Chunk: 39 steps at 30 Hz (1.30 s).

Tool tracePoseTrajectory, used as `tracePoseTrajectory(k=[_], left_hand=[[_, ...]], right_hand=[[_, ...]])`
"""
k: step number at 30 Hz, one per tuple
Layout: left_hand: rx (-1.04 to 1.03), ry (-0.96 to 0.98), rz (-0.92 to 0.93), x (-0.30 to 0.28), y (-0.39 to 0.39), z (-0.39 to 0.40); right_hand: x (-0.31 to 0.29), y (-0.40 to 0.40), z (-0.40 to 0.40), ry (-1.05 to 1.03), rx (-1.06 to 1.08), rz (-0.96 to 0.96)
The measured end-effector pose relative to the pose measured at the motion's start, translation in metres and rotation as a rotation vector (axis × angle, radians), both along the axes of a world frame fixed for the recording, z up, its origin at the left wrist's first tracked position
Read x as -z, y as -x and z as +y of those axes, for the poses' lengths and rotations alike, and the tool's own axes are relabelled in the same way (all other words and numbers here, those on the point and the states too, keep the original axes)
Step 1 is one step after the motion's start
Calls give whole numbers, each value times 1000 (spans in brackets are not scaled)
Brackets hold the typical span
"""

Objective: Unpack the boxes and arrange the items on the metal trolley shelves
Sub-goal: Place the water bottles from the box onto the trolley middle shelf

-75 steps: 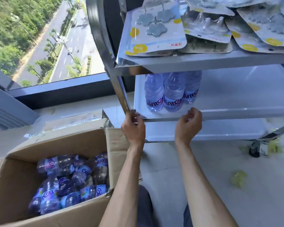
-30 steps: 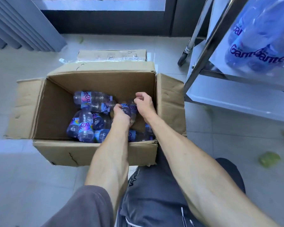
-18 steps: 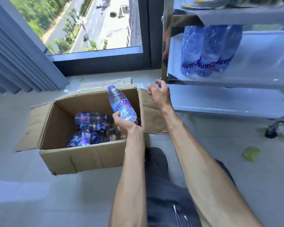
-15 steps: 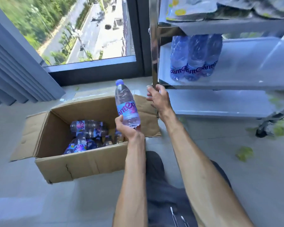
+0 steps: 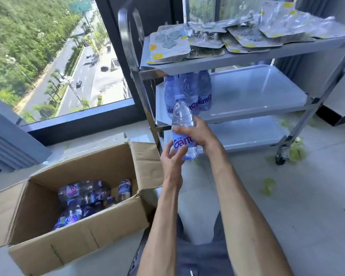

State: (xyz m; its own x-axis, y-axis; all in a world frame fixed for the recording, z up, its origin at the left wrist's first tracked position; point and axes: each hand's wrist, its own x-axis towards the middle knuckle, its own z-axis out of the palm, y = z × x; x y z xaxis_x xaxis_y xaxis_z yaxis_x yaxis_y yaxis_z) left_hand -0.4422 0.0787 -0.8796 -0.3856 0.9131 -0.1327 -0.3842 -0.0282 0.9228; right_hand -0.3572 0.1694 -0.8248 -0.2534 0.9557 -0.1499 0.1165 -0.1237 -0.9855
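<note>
Now, head view, one entry. Change since half a second before: the water bottle, then carried by the left hand alone, was now gripped about its label by the right hand, fingers curled round it; the left hand's fingers were relaxed and only touching the lower part. The bottle stood upright in the air just in front of the middle shelf of the metal trolley. Judged: a hand-over, with shelving next.

Count:
- bottles on the middle shelf: three, upright, touching.
- bottles in the cardboard box: several, lying mixed; exact number not countable.
- blister packs on the top shelf: many, overlapping.
</note>
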Motion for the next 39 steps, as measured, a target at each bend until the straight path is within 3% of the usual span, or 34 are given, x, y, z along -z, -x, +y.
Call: tracePoseTrajectory(k=[5,10,15,19,28,39], left_hand=[[128,33,210,-2,-15,62],[-240,215,492,-13,-5,144],[-277,342,653,-14,-9,204],[-336,314,776,0,-7,231],[-384,243,783,29,10,249],[-398,220,794,37,18,258]], right_hand=[[9,-32,35,-63,402,-201],[21,-45,82,-240,605,-174],[28,-30,125,-314,592,-184],[46,-15,146,-370,523,-165],[61,4,168,-467,599,-279],[63,11,213,-463,577,-272]])
